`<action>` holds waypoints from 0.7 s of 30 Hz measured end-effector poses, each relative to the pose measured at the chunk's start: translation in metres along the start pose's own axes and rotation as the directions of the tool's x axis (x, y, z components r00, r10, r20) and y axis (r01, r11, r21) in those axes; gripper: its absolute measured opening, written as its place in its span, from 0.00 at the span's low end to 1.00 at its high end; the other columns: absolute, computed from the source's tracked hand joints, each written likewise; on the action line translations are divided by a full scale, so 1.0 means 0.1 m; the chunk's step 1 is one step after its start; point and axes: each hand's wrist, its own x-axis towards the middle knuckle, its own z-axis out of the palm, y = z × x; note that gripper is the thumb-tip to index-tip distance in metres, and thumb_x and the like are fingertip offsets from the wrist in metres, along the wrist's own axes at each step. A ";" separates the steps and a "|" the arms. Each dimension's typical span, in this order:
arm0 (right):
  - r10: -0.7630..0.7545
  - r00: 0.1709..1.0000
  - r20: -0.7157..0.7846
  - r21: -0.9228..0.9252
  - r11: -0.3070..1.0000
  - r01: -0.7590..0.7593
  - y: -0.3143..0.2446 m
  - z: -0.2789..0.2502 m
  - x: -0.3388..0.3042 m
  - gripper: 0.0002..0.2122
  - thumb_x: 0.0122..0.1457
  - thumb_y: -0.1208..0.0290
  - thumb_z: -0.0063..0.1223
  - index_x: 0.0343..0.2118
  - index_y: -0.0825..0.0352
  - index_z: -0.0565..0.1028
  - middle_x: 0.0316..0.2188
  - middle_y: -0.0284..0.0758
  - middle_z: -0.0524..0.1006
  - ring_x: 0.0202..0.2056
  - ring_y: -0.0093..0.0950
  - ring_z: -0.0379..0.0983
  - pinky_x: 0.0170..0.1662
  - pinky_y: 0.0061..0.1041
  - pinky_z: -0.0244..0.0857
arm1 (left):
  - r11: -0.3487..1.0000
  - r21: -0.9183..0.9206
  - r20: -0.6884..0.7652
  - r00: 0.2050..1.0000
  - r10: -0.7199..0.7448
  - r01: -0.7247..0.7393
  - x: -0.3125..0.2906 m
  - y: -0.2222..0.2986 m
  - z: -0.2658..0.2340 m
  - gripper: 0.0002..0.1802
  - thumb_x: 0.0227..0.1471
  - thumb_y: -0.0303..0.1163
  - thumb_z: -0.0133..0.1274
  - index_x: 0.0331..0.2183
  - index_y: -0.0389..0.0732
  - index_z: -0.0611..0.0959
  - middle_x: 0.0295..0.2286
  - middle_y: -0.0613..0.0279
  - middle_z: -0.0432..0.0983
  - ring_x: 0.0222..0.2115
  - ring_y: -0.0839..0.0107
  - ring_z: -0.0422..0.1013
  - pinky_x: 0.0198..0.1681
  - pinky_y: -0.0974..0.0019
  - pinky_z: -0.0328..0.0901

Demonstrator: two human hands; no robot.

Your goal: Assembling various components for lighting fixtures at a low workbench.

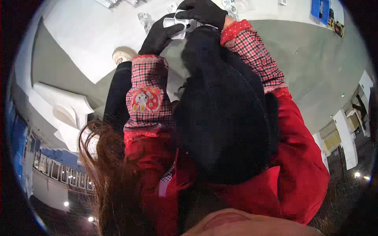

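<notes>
At the top of the head view, both my hands wear black gloves and are closed around a small white and silver part with rounded lobes point(173, 24). My left hand point(157, 36) grips it from the left, with the thumb laid across its front. From above and to the right, my right hand point(202, 12) bends its fingers over the upper edge of the part. Its exact kind is unclear, and the gloves cover much of it. Close by on the left lies a pale metal bracket-like piece with holes point(145, 21). Similar small pieces point(232, 8) lie just right of my right hand.
A white sheet point(86, 35) covers the grey floor point(315, 59) at the upper left. A blue tray-like object point(321, 11) sits at the far upper right, beside a yellow and black item point(337, 28). White packing pieces point(59, 108) lie left of my leg; a pale shoe point(123, 55) is nearby.
</notes>
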 end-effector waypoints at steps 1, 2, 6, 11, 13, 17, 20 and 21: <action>-0.002 1.000 0.006 -0.053 0.999 0.003 0.00 0.01 0.02 0.13 0.46 0.64 0.58 0.27 0.71 0.76 0.20 0.39 0.76 0.22 0.24 0.71 0.26 0.25 0.64 | 1.000 0.000 -0.005 1.000 0.004 -0.004 -0.02 -0.01 0.00 0.21 0.45 0.31 0.55 0.42 0.36 0.73 0.32 0.63 0.74 0.33 0.74 0.70 0.37 0.72 0.65; 0.022 0.999 0.023 0.073 0.997 -0.024 0.03 0.04 0.03 0.13 0.45 0.63 0.58 0.26 0.70 0.76 0.19 0.39 0.75 0.21 0.24 0.70 0.25 0.25 0.64 | 0.997 0.077 -0.056 0.998 0.030 -0.026 -0.04 -0.03 0.00 0.21 0.43 0.32 0.57 0.42 0.36 0.73 0.32 0.63 0.74 0.33 0.75 0.70 0.37 0.72 0.65; 0.033 0.999 -0.042 -0.131 0.991 -0.038 0.04 0.04 0.02 0.14 0.46 0.61 0.58 0.26 0.70 0.76 0.19 0.40 0.75 0.21 0.25 0.71 0.25 0.25 0.64 | 0.961 0.267 -0.173 0.978 0.120 -0.071 -0.06 -0.02 0.13 0.26 0.40 0.33 0.60 0.43 0.35 0.72 0.32 0.60 0.74 0.32 0.74 0.71 0.36 0.71 0.67; 0.009 0.995 -0.096 -0.128 0.991 -0.022 0.10 0.06 -0.01 0.14 0.49 0.61 0.56 0.28 0.70 0.76 0.18 0.38 0.75 0.21 0.23 0.70 0.26 0.25 0.64 | 0.927 0.373 -0.288 0.946 0.152 -0.035 -0.07 -0.04 0.19 0.23 0.42 0.31 0.58 0.41 0.33 0.71 0.34 0.55 0.74 0.33 0.71 0.72 0.35 0.71 0.68; 0.061 0.991 -0.115 0.135 0.990 -0.045 0.19 0.12 -0.01 0.13 0.51 0.62 0.53 0.30 0.70 0.76 0.20 0.34 0.75 0.22 0.21 0.69 0.25 0.23 0.64 | 0.952 0.303 -0.312 0.938 0.149 -0.050 -0.08 -0.08 0.20 0.22 0.42 0.32 0.58 0.39 0.33 0.72 0.31 0.57 0.75 0.31 0.73 0.72 0.33 0.72 0.68; -0.101 0.877 -0.470 -0.178 0.984 0.018 0.69 -0.04 0.02 0.10 0.50 0.66 0.50 0.32 0.66 0.76 0.26 0.38 0.76 0.27 0.28 0.72 0.32 0.26 0.66 | 0.991 0.014 -0.349 0.929 0.127 -0.130 -0.13 -0.14 0.24 0.21 0.43 0.33 0.57 0.38 0.33 0.70 0.29 0.58 0.76 0.29 0.73 0.73 0.32 0.71 0.69; -0.160 0.809 -0.566 -0.605 0.748 -0.275 0.96 -0.21 0.10 0.09 0.49 0.63 0.48 0.30 0.61 0.74 0.29 0.41 0.75 0.34 0.38 0.71 0.40 0.35 0.64 | 0.962 -0.215 -0.326 0.941 0.090 -0.166 -0.13 -0.14 0.17 0.19 0.45 0.28 0.54 0.39 0.33 0.68 0.36 0.54 0.74 0.34 0.68 0.72 0.34 0.65 0.70; -0.119 0.829 -0.547 -0.631 0.710 -0.314 0.99 -0.26 0.12 0.09 0.50 0.63 0.47 0.30 0.60 0.74 0.29 0.41 0.75 0.34 0.39 0.71 0.40 0.36 0.64 | 0.962 -0.217 -0.326 0.941 0.089 -0.166 -0.12 -0.13 0.18 0.19 0.45 0.28 0.54 0.39 0.33 0.68 0.36 0.54 0.74 0.34 0.68 0.72 0.34 0.65 0.70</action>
